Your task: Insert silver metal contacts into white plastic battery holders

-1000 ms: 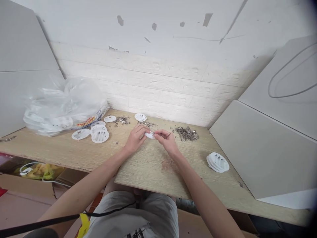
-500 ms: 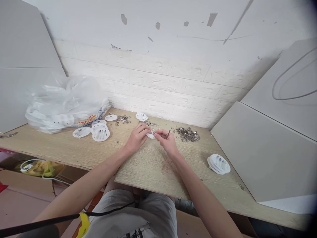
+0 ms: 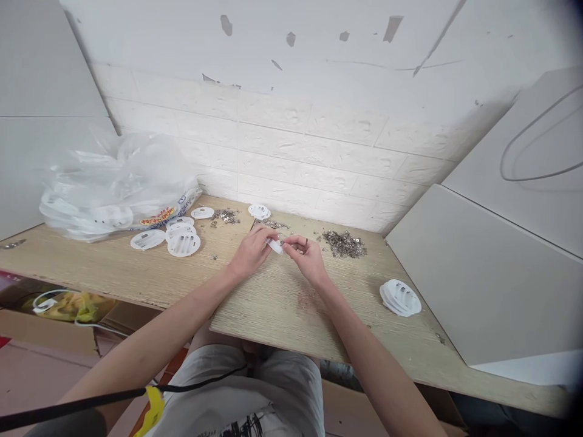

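The left hand [image 3: 250,252] pinches a tilted white plastic disc [image 3: 276,247], which uneven pressure from the right hand [image 3: 310,260], its grip unclear at the rim, could make slip.

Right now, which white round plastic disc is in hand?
The white round plastic disc between the left hand and right hand. Neither hand touches the others, which lie on the wooden table or in the clear plastic bag.

Pale grey shorts [image 3: 298,382], apparently a light top [image 3: 218,405], dark print [image 3: 248,426], bare forearms [image 3: 182,314]
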Demonstrator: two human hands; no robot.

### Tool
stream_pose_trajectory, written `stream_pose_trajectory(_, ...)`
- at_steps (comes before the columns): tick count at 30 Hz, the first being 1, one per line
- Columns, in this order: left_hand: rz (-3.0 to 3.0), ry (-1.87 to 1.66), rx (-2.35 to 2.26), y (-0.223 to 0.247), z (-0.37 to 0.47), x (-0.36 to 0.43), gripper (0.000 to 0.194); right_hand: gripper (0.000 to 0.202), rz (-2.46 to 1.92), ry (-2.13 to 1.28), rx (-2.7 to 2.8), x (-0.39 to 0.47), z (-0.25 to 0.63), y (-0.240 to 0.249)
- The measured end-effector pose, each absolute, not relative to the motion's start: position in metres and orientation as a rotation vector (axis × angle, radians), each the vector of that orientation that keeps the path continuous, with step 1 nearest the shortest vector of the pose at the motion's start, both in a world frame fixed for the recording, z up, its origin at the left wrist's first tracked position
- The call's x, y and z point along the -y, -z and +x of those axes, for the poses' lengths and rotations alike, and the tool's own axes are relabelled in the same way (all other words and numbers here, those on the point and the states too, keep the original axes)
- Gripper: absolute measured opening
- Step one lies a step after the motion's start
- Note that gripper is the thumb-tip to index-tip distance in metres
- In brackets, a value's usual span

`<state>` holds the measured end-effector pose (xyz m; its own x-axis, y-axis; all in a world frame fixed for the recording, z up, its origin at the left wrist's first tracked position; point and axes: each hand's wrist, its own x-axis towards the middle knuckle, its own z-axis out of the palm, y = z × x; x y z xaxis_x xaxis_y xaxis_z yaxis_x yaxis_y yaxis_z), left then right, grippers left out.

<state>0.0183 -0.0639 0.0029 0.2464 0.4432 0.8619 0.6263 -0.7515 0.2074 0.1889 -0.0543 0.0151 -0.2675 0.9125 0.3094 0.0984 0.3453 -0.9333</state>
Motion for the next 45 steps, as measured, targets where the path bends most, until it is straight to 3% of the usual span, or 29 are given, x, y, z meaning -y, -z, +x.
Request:
stream_pose_trajectory(11, -2.311, 1.499, 0.997, -0.0061, 0.0206, 0.0658, 0.015, 0.024, -0.946, -1.086, 1.637, 0.0545, 0.1907, -0.0183)
stream_pose_trajectory(18, -2.325, 1.483, 1.003, -0.0019, 0.0195, 0.0638, 0.019, 0.017, -0.946, -0.821, 1.771, 0.0556, 0.1897, -0.0146)
stream_pose_trajectory(27, -2.329, 1.46, 1.0, -0.0031, 0.0212, 0.0642, 0.016, 0.024, -0.937, -1.096, 1.595, 0.0539, 0.1883, -0.0131)
stream_pose_trajectory(45, -2.356, 1.531, 0.991, -0.0029, 0.0214, 0.0618, 0.012, 0.024, -0.916, -1.173, 1.566, 0.06, 0.1889, -0.0202)
